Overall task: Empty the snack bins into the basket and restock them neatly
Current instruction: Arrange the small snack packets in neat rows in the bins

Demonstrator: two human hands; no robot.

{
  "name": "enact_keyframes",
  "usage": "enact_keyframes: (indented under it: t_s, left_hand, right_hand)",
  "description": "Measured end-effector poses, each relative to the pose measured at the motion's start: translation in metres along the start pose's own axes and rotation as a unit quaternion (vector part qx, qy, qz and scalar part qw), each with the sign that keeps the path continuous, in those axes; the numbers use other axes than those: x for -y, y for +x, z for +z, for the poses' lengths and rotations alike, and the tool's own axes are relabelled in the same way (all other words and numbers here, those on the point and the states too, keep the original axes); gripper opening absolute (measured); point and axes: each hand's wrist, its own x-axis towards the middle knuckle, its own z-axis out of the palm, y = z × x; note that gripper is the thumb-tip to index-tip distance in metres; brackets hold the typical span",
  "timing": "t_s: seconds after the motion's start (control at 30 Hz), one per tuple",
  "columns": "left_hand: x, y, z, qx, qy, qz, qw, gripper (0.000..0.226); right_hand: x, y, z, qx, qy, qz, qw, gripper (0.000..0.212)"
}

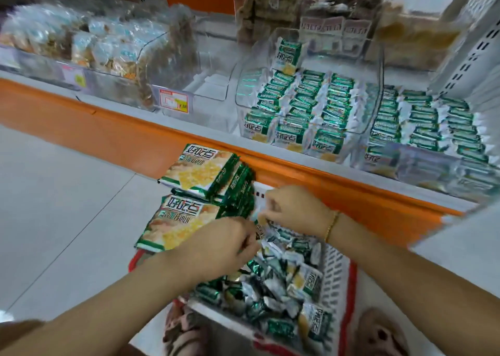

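Shop aisle, orange-edged shelf (270, 163) over tiled floor | basket (349, 282) on floor below shelf, heaped with loose packs (276, 282) | left hand (224, 243) and right hand (293, 209) close together over its far end, fingers curled, pinching loose packs, blurred | middle bin (379, 69) up and ahead, nearer right hand, packs on edge in front-to-back rows | empty bin (213, 66) to its left.

green-white snack packs (281, 282); white basket (334, 269), red rim; orange shelf edge (338, 182)

Single head-worn view, looking forward and down.
The wide lens hangs close above the basket (334, 272) low in the frame and faces the shelf (121, 124), which runs slantwise across the upper half.
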Motion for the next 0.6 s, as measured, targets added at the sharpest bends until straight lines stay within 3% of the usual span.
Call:
enact_keyframes:
  t_s: [0.1, 0.2, 0.27, 0.37, 0.47, 0.6]
  left_hand:
    - [0.01, -0.027, 0.043, 0.138, 0.035, -0.036, 0.989, 0.026]
    - [0.022, -0.052, 0.072, 0.227, 0.056, -0.06, 0.97, 0.033]
    - [0.03, -0.06, 0.083, 0.269, 0.08, -0.086, 0.956, 0.036]
    - [0.041, -0.062, 0.092, 0.287, 0.061, -0.105, 0.95, 0.035]
    - [0.045, -0.059, 0.089, 0.276, 0.039, -0.106, 0.954, 0.021]
    - [0.046, -0.059, 0.087, 0.265, 0.049, -0.116, 0.956, 0.033]
  right_hand:
    - [-0.01, -0.002, 0.079, 0.158, 0.041, 0.057, 0.985, 0.031]
    - [-0.015, -0.003, 0.143, 0.243, 0.041, 0.138, 0.959, 0.073]
    - [-0.015, -0.006, 0.173, 0.263, 0.044, 0.186, 0.946, 0.087]
    - [-0.015, -0.006, 0.197, 0.255, 0.061, 0.229, 0.937, 0.084]
    - [-0.017, 0.004, 0.204, 0.246, 0.072, 0.248, 0.934, 0.079]
    - [-0.017, 0.014, 0.206, 0.246, 0.026, 0.257, 0.934, 0.064]
